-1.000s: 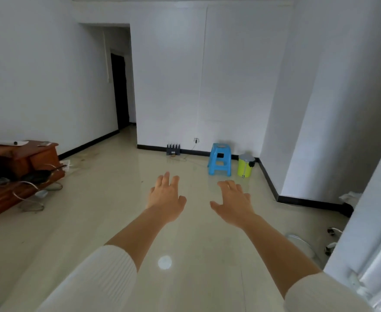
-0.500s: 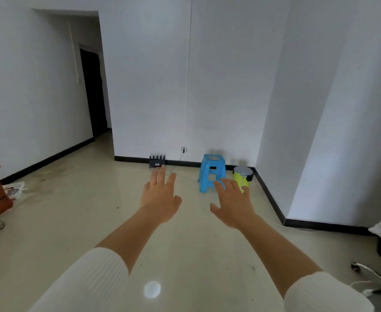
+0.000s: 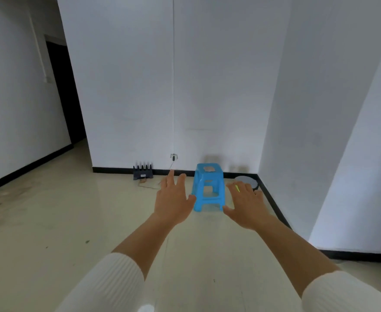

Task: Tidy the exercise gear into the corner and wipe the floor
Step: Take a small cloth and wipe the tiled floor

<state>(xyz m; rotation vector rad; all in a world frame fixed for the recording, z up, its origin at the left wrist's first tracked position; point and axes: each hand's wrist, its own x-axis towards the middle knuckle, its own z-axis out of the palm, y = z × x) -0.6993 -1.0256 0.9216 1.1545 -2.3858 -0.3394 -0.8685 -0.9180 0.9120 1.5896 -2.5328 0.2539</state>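
One dark doorway [image 3: 61, 91] is seen at the left, and one black pronged device [image 3: 143, 173] is set against the baseboard, just left of one wall socket [image 3: 173, 156]. Two hands are held out above the glossy tiled floor [image 3: 50, 221], the left hand [image 3: 173, 199] and the right hand [image 3: 246, 206] both spread flat with nothing held, and one blue plastic stool [image 3: 208, 188] is framed between them. One grey-lidded bin [image 3: 249, 180] is partly hidden behind the right hand's fingers, in the corner [image 3: 260, 154].
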